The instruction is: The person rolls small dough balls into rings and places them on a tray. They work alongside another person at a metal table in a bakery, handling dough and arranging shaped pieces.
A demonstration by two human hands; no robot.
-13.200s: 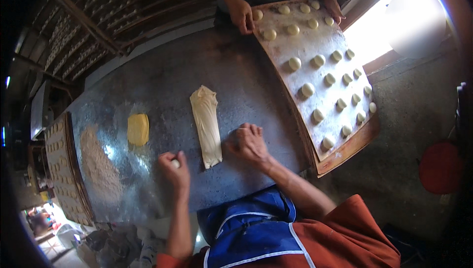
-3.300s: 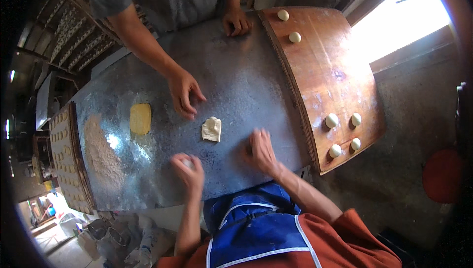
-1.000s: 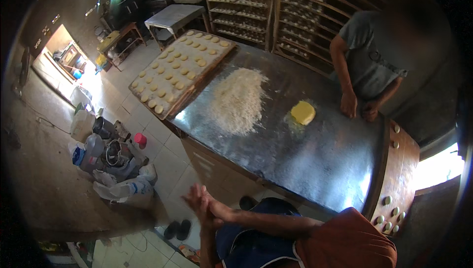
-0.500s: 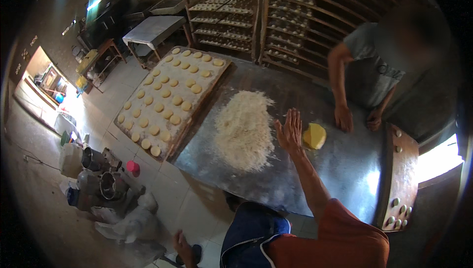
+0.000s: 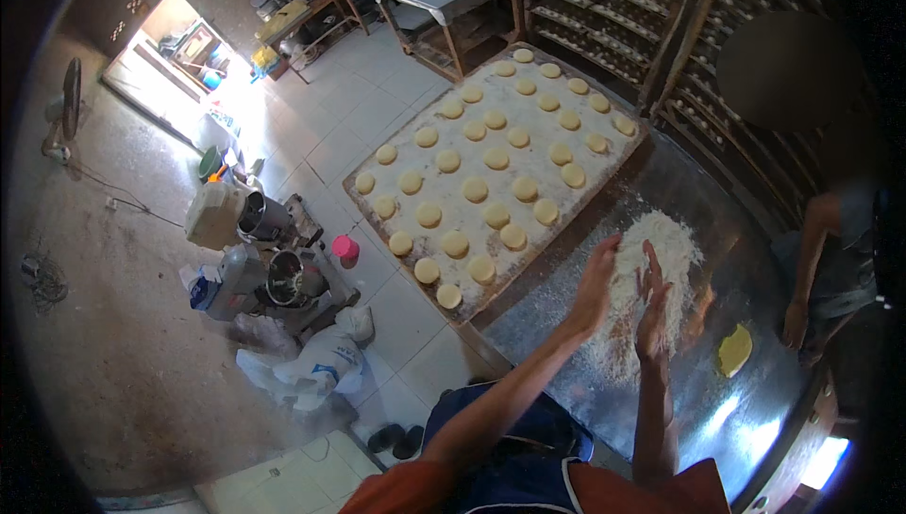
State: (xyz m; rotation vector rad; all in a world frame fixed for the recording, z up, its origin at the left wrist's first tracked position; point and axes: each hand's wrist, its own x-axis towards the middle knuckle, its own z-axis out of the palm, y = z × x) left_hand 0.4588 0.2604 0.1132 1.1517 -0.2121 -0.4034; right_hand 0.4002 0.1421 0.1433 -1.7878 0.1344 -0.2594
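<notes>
Both hands hover over a spread pile of white flour [image 5: 666, 234] on the dark metal table [image 5: 585, 391]. My left hand [image 5: 596, 286] is at the pile's left side, fingers stretched out, holding nothing. Facing it, my right hand [image 5: 651, 311] is raised on edge with its fingers straight and dusted with flour. A gap separates the two palms. To the right of the flour, apart from both hands, lies a flattened lump of yellow dough [image 5: 735, 351].
Left of the flour is a floured wooden board [image 5: 566, 207] with rows of round dough pieces. A co-worker's arm [image 5: 812, 264] reaches to the table's right side. Racks of filled trays [image 5: 604, 14] stand behind. Buckets [image 5: 264, 217], a mixer bowl [image 5: 286, 278] and a pink cup [image 5: 345, 247] are on the left.
My view has swung left. My right hand has left the spot beside the yellow dough for the flour. My left hand has come up from low beside my body to join it.
</notes>
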